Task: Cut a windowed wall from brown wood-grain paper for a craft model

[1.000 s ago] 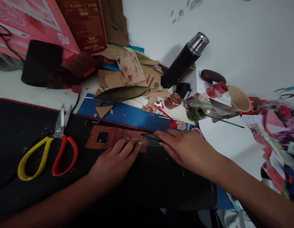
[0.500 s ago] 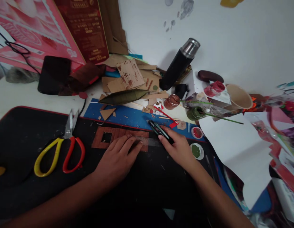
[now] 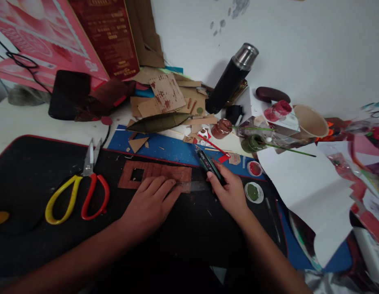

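My left hand [image 3: 154,198] lies flat with fingers stretched out, pressing a clear ruler [image 3: 197,186] onto a reddish-brown painted cardboard strip [image 3: 161,170]. A square hole shows in the strip's left part; the hand covers some of the ruler and strip. To the right, my right hand [image 3: 229,188] is closed around a dark green and black utility knife [image 3: 208,163]. The knife's far end points up and left, above the mat, and I cannot make out a blade. The ruler's right end reaches close to the right hand's fingers.
Scissors [image 3: 88,171] with yellow and red handles lie left on the black mat [image 3: 30,171]. Behind are cardboard scraps [image 3: 167,92], a dark leaf shape [image 3: 160,122], a black flask [image 3: 227,81] and paint jars [image 3: 221,128]. Paint lids [image 3: 253,192] and white paper [image 3: 296,183] are right.
The knife in my right hand has turned more upright and shifted slightly right. My left hand has moved a little left on the ruler. The whole view has shifted slightly.
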The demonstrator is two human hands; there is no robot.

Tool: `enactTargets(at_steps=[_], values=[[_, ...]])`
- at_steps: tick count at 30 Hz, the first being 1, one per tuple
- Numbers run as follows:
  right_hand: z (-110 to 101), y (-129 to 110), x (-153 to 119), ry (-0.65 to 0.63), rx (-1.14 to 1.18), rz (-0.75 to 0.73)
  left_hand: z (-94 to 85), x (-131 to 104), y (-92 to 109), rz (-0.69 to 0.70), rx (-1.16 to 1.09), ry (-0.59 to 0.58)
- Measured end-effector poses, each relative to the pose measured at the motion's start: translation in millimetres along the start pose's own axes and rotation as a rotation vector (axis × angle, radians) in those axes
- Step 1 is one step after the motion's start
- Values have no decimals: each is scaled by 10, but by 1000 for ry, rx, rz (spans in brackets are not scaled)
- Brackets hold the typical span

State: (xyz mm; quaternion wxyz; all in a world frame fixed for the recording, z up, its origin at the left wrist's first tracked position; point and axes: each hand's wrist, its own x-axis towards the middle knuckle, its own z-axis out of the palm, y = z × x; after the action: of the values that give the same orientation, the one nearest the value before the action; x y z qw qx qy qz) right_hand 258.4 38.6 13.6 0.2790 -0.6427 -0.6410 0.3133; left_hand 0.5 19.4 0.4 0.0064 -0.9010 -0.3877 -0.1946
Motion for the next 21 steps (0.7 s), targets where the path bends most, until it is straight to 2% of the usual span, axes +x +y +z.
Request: enactTargets(at_steps=[21], values=[[32,-17,5,56,-35,9,13,-4,-6,-7,-33,-10]])
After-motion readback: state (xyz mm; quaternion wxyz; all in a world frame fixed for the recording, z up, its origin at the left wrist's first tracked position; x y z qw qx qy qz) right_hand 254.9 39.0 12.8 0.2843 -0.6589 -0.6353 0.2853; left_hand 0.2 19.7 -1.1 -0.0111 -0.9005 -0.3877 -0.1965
